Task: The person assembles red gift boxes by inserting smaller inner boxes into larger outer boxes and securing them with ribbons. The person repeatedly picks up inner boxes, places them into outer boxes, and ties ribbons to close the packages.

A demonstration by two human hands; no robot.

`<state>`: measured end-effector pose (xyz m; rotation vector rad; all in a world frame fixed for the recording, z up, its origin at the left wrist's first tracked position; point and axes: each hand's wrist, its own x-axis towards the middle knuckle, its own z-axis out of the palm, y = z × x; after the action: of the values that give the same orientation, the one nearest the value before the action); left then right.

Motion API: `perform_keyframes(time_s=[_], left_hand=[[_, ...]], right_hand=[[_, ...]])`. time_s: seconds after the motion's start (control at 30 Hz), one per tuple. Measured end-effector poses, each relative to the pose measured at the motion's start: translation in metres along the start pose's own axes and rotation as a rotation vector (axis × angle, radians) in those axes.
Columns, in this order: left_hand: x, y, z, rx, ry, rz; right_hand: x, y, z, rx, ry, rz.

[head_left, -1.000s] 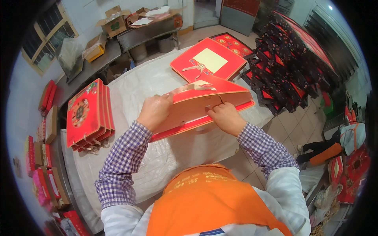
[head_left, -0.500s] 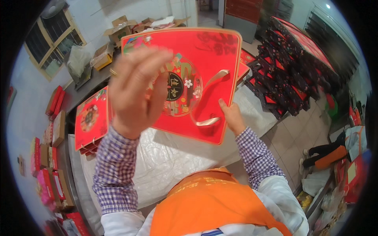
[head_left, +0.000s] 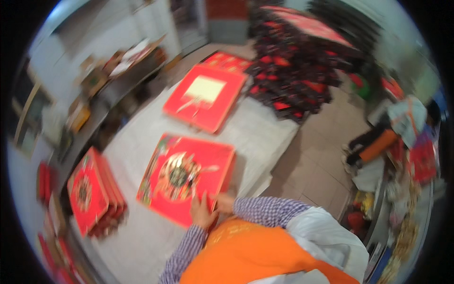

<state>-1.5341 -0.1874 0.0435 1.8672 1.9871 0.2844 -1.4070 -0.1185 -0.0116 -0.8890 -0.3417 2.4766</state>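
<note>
Red box [head_left: 187, 182] laid flat on desk [head_left: 265, 132]; left hand [head_left: 201, 213] pressing near edge, open grip; right hand [head_left: 222, 203] grip unclear. Next: release, withdraw.

The red gift bag [head_left: 187, 182], held up close to the camera half a second ago, is now lying flat on the white table [head_left: 265, 132] at mid-frame. The left hand [head_left: 202, 213], raised high before, is now pressing on the bag's near edge, and the right hand [head_left: 223, 202] is resting just beside it. The view is swinging, pushing the table toward the left of the frame.
</note>
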Motion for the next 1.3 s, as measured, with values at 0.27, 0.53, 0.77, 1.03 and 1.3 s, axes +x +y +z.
perform_keyframes(time_s=[0.27, 0.53, 0.77, 1.03, 1.3], left_hand=[[-0.022, -0.052, 0.065, 0.325, -0.025, -0.02], [-0.004, -0.061, 0.087, 0.337, -0.088, 0.03], [0.032, -0.096, 0.152, 0.292, 0.122, 0.029], [0.045, -0.074, 0.135, 0.284, 0.041, -0.077], [0.057, -0.062, 0.126, 0.264, 0.004, -0.073]], right_hand=[[-0.013, -0.027, -0.029, -0.826, -0.062, 0.065], [-0.167, -0.338, -0.011, -0.342, 0.257, -1.222], [-0.204, -0.53, 0.013, 0.253, 0.442, -1.306], [-0.183, -0.55, 0.057, 0.556, 0.569, -1.218], [-0.183, -0.554, 0.031, 0.254, 0.607, -1.309]])
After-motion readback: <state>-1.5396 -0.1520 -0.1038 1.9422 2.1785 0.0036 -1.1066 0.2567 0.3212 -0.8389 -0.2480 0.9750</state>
